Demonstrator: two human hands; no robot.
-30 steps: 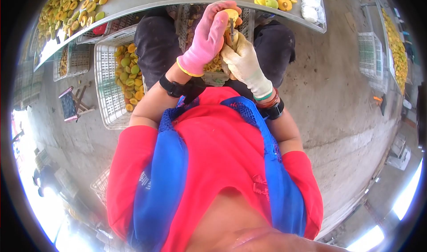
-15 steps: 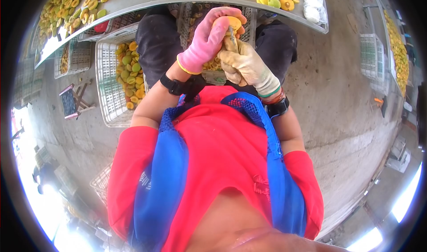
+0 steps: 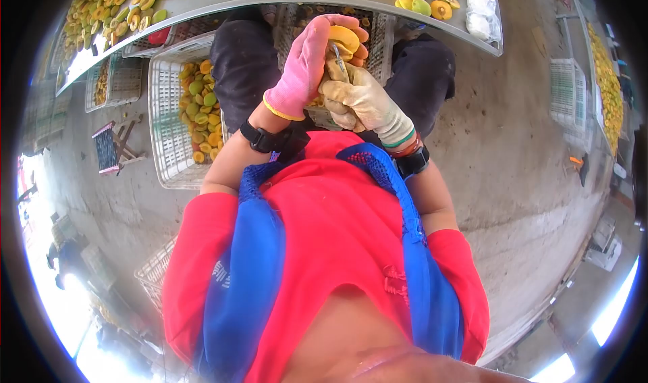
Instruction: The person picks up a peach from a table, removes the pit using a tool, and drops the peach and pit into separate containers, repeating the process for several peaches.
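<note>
Lettering on blue garment unreadable

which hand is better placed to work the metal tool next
Probably the cream-gloved right hand: it holds the slim grey metal tool with its tip by the rounded yellow-orange fruit, while the pink-gloved left hand is occupied holding that fruit.

1. A smooth, rounded, yellow-orange fruit piece is resting in the pink-gloved left hand.
2. A slim, grey metal blade is slanting up from the cream-gloved right hand to the fruit piece's lower edge.
</note>
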